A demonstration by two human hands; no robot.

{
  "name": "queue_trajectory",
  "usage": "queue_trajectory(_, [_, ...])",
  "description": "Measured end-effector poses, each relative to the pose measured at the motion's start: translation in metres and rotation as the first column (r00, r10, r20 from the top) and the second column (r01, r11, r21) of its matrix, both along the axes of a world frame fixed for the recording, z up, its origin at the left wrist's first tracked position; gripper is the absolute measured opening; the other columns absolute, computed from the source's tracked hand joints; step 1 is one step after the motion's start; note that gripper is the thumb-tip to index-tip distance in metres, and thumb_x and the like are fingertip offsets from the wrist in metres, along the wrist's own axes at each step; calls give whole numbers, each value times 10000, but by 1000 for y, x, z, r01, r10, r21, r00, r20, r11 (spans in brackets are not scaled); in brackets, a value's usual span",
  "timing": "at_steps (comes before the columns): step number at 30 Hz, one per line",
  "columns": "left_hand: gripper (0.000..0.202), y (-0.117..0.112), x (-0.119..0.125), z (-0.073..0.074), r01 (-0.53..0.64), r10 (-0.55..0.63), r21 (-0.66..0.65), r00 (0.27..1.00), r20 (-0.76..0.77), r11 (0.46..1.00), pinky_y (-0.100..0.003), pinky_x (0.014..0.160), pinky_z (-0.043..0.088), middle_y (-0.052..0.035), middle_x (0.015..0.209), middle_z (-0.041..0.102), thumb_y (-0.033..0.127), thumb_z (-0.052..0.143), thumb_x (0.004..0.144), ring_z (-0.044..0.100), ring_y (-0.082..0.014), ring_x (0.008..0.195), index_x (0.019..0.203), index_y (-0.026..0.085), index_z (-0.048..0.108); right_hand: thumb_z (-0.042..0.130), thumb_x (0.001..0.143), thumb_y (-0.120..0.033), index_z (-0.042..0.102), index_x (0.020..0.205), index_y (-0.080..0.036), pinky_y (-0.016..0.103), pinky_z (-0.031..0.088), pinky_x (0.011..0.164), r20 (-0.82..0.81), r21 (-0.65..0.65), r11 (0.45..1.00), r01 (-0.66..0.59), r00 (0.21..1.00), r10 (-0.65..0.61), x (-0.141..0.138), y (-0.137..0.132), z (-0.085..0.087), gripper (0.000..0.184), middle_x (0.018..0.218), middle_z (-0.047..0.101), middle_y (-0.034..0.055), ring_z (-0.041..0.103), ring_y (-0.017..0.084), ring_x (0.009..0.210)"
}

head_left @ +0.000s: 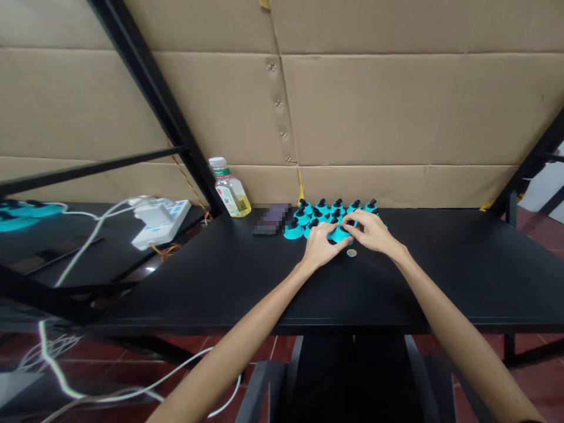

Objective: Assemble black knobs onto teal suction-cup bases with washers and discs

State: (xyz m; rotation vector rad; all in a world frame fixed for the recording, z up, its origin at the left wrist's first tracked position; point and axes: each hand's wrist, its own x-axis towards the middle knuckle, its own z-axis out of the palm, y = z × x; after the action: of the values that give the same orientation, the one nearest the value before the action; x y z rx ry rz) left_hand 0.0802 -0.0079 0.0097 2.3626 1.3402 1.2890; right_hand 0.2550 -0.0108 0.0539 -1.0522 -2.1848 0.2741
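Your left hand (pixel 321 247) and right hand (pixel 372 232) — fingers curved, converging — cover one teal knobbed base (pixel 340 235); more teal bases (pixel 326 212) sit behind.

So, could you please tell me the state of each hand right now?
Left hand: curved over a teal piece with a black knob, grip cannot be told.
Right hand: curved over the same piece, grip cannot be told.

Roughly twelve turquoise plastic cones with black knobs (pixel 324 208) stand clustered, though the left hand (pixel 319 245) and right hand (pixel 369 231), one each, cover part of the cluster, so the count may be off by one or two. There is one round metal coin (pixel 351 253), one clear plastic bottle with a white cap (pixel 230 191), one white rectangular power strip (pixel 161 223), and one blurred dark flat slab (pixel 272 219).
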Motion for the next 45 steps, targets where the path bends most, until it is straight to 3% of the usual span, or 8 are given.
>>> queue_trajectory(5, [413,0,-1,1,40,-34,-65,995,92,997,-379,862,520,-46,1002,745,489,709,750,680,-229,916,1061,219,705,518,847,-169,596,972,-209,252,379,627,-38,-24,1000,7,999,-7,1,-1,2,152,944,636,22,516,102,620])
queue_trajectory(11, [457,0,0,-1,63,-39,-138,985,168,989,-407,905,521,-64,1077,733,483,750,705,687,-242,978,1078,223,698,516,797,-119,612,901,-206,245,383,617,-71,-44,999,-1,997,-2,3,-1,4,166,895,649,17,543,114,656])
queue_trajectory(15, [449,0,-1,-1,59,-44,-101,988,149,993,-401,891,526,-62,1061,736,468,757,704,686,-244,970,1070,213,699,569,833,-250,629,938,-199,253,395,623,-78,-48,998,33,996,-37,2,-2,5,131,914,666,25,531,98,593])
queue_trajectory(19, [459,-1,0,-2,44,-37,-56,992,121,997,-394,845,541,-59,1029,739,476,765,695,688,-238,925,1068,218,696,567,864,-411,663,856,-196,246,352,593,-19,-49,989,139,990,-140,2,-2,5,236,747,641,14,514,114,595])
queue_trajectory(27, [472,1,0,-3,78,-75,-23,992,101,997,-382,844,534,-59,1016,734,485,762,693,683,-223,913,1074,215,694,562,841,-276,654,870,-198,235,348,573,-93,-107,993,47,994,-57,2,1,1,125,641,581,-23,472,104,554])
queue_trajectory(36, [439,0,0,-2,90,-90,-1,996,28,996,-397,823,527,-56,1000,728,446,758,708,673,-234,904,1082,227,688,531,747,-153,642,913,-201,246,374,597,-81,-114,993,42,995,-51,1,0,2,206,782,620,-8,481,99,577])
queue_trajectory(45, [423,-1,0,1,94,-94,23,995,-25,995,-400,808,526,-51,971,733,426,767,694,668,-233,885,1050,208,695,503,707,-136,642,907,-201,261,400,614,-95,-100,995,22,995,-31,-1,-1,1,252,888,649,22,521,110,608])
